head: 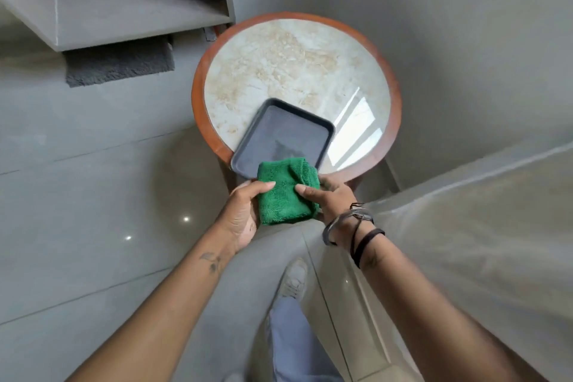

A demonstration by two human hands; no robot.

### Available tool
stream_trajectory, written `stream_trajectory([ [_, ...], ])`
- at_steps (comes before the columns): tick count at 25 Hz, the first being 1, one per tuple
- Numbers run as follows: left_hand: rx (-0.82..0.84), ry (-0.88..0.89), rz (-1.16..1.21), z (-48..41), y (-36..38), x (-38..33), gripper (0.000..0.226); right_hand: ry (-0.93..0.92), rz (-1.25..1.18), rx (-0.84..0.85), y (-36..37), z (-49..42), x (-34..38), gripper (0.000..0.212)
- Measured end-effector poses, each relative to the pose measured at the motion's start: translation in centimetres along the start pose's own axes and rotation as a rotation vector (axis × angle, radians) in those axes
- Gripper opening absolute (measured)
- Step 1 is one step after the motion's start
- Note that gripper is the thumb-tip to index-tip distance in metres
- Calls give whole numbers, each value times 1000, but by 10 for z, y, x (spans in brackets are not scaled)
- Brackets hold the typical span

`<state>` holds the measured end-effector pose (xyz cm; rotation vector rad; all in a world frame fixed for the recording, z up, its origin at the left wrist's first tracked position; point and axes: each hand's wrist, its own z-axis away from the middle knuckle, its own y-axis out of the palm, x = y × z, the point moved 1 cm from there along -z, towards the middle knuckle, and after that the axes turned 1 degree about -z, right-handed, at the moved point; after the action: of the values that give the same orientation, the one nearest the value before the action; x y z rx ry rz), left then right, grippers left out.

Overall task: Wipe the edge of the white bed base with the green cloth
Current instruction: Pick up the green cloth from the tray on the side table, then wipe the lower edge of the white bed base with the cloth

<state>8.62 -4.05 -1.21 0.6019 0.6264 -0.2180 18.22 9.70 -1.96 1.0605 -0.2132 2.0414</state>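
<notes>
Folding appears to be the step in hand; the green cloth [286, 195] is gripped by left hand [245, 211] and right hand [328, 198]; the bed base [350, 288] edge is judged unwiped, to be reached next.

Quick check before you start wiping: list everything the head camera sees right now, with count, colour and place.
Green cloth: one, green, folded, held between both hands over the tray's near edge.
Tray: one, dark grey, on the table's near side.
Round table: one, marble-look top, brown rim, centre.
Bed base: one, white, glossy, lower right.
Rug: one, dark grey, upper left.
Shoe: one, pale, lower centre.
Left hand: grips the cloth.
Right hand: grips the cloth, bracelets on the wrist.
</notes>
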Motion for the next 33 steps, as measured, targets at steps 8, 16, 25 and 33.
stream_trajectory([
  [8, -165, -309, 15, 69, -76, 208, 34, 117, 383, -192, -55, 89, -182, 20],
  [16, -655, -178, -222, 6, -86, 407, 11, -35, 2164, -134, -183, 50, -269, 87],
  [25, -515, -41, -415, -165, -35, 548, 30, -128, 2512, -497, -293, -2, -299, 90],
  [33, -184, -185, 4, -235, 4, 638, 64, -457, 2433, -644, -307, -19, -312, 89],
])
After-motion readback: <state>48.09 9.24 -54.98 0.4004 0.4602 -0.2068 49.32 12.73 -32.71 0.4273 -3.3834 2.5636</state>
